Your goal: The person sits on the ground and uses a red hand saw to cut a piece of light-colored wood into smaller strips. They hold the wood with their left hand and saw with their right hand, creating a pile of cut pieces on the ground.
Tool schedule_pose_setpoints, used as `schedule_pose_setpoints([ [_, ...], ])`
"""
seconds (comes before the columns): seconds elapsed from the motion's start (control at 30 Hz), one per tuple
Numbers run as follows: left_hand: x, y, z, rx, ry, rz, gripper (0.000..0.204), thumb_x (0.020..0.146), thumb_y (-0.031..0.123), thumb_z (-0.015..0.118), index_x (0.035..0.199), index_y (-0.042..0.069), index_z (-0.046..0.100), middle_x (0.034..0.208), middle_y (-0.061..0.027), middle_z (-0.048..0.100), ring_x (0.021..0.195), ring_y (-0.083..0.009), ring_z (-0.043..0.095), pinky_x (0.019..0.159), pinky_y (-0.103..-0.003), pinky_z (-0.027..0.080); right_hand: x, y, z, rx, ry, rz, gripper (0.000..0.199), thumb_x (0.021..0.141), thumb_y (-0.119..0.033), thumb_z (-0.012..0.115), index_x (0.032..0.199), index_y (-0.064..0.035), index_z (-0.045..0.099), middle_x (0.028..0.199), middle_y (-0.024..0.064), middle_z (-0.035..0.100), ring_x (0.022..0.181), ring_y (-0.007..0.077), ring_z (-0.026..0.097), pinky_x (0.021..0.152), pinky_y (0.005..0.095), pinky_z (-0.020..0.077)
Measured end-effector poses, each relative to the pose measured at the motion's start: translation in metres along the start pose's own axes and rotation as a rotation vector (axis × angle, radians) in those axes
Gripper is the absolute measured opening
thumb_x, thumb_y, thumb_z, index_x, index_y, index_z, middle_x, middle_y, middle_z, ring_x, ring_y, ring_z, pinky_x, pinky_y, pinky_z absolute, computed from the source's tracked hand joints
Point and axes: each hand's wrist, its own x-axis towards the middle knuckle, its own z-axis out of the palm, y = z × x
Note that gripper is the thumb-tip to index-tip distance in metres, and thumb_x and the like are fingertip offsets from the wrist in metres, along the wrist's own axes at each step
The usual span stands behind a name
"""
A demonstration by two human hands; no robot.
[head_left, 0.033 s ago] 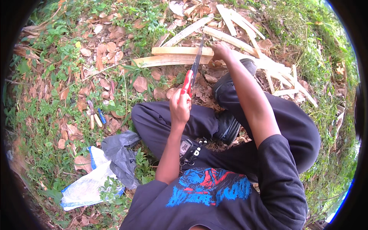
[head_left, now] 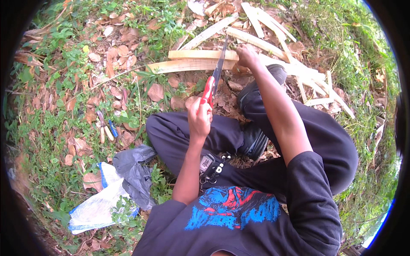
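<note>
My left hand (head_left: 200,118) is closed round the red handle of a hand saw (head_left: 218,72). The dark blade slants up and away, crossing a pale wooden strip (head_left: 196,54). Just right of the blade, my right hand (head_left: 247,57) is closed on that strip's right part; its fingers are partly hidden. A second pale strip (head_left: 183,66) lies along the near side of the first and also passes by the blade. Whether the teeth have cut into the wood cannot be made out.
More pale strips (head_left: 256,40) lie crossed beyond and right of my hands. My bent legs and dark shoes (head_left: 252,143) are close below the wood. On the left are small tools with light handles (head_left: 105,130), a blue item (head_left: 113,129), a grey plastic bag (head_left: 136,170) and a white sack (head_left: 98,211).
</note>
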Motion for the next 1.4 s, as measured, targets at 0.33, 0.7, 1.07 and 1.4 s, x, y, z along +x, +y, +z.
schedule_pose_setpoints([
  [0.33,0.005,0.011,-0.005,0.015,-0.05,-0.015,0.022,0.091,0.016,0.048,0.074,0.004,0.049,0.059,-0.0004,0.044,0.044,-0.0065,0.04,0.04,-0.023,0.03,0.001,0.012,0.027,0.024,-0.064,0.092,0.065,0.081,-0.007,0.065,0.142,-0.0196,0.047,0.132,0.0105,0.059,0.124,0.0292,0.056,0.103,0.0662,0.036],
  [0.7,-0.023,0.021,-0.01,0.027,-0.017,-0.073,0.018,0.09,0.011,0.043,0.075,0.004,0.048,0.054,-0.0004,0.04,0.042,-0.0063,0.033,0.04,-0.022,0.028,-0.025,-0.007,0.014,0.116,-0.087,0.072,0.058,0.084,-0.016,0.062,0.14,-0.0092,0.05,0.139,0.0219,0.05,0.131,0.0397,0.046,0.108,0.0542,0.0402],
  [1.07,-0.05,-0.023,0.015,0.059,0.049,0.012,0.019,0.091,0.016,0.043,0.078,0.003,0.047,0.058,0.0009,0.041,0.044,-0.0044,0.03,0.042,-0.022,0.025,0.015,-0.015,0.038,0.074,-0.079,0.268,0.054,0.102,-0.046,0.026,0.108,-0.0138,0.069,0.101,0.0119,0.073,0.093,0.0272,0.07,0.102,0.045,0.0449],
  [1.4,-0.038,-0.044,0.03,0.084,0.0,0.132,0.018,0.084,0.016,0.043,0.078,-0.001,0.046,0.057,-0.0026,0.04,0.044,-0.0063,0.03,0.041,-0.024,0.025,0.049,0.019,0.101,0.076,-0.208,0.261,0.05,0.103,-0.043,0.028,0.108,-0.0152,0.069,0.109,0.0078,0.072,0.11,0.025,0.065,0.096,0.0527,0.0496],
])
